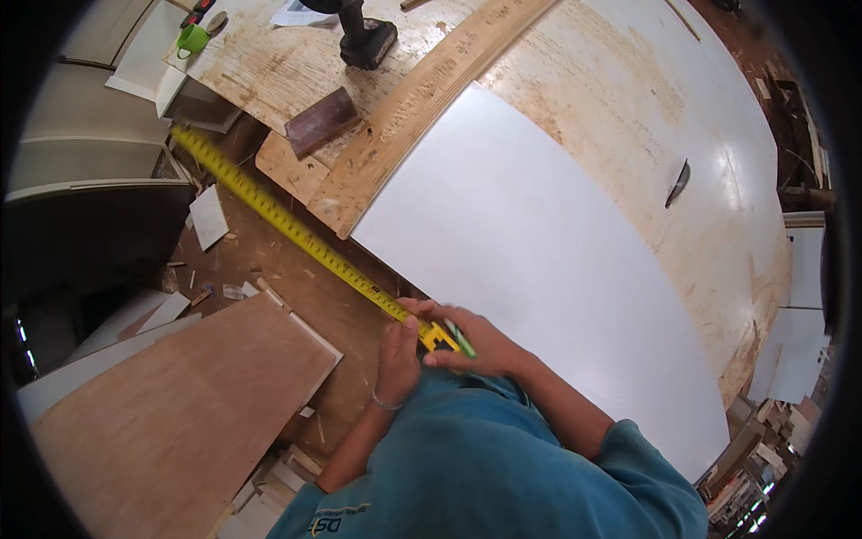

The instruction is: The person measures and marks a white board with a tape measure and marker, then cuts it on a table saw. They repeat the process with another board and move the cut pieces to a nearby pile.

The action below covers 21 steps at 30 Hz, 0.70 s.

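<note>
Left hand [398, 352] pinches the near part of a yellow tape measure [285, 220], fingers closed on the blade beside its yellow case [439, 337]. Right hand [476, 346] lies just beside it at the near edge of the white panel [539, 260], fingers closed around a green marker [461, 340] and touching the case. The blade runs far-left along the panel's left edge, past a long wooden board [422, 99] on the worktable [628, 90]. Far off: a cordless drill [364, 36], a dark sanding block [321, 121], a green cup [191, 38].
</note>
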Tool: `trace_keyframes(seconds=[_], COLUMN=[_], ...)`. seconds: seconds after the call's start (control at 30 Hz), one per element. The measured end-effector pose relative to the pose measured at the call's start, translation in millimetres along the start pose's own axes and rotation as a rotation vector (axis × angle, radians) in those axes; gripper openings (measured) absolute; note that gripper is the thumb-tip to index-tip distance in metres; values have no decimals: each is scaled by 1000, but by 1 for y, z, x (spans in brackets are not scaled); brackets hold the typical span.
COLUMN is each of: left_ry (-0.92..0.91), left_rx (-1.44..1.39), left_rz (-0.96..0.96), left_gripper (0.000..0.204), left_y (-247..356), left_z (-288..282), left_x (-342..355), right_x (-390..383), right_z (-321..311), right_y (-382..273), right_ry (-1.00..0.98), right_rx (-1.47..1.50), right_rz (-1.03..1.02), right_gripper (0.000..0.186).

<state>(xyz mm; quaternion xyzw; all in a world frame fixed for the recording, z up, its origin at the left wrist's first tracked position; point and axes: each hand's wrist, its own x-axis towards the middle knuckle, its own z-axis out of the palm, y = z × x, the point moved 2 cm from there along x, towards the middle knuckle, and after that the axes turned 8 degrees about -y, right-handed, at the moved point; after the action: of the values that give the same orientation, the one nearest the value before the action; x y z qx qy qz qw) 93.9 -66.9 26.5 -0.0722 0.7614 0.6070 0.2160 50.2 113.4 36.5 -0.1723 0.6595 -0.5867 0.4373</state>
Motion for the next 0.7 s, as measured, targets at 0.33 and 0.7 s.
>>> trace_keyframes(seconds=[0.33,0.7], left_ry=[393,251], left_rx=[-51,168], left_rz=[-118,-258], left_gripper=[108,49], left_y=[28,-32], left_z=[-88,-269], left_x=[-21,-19], right_x=[-28,-91], right_z=[21,8], right_y=[22,-3], right_ry=[-76,27], right_rx=[-117,-597], right_rz=[-63,347], right_gripper=[77,56])
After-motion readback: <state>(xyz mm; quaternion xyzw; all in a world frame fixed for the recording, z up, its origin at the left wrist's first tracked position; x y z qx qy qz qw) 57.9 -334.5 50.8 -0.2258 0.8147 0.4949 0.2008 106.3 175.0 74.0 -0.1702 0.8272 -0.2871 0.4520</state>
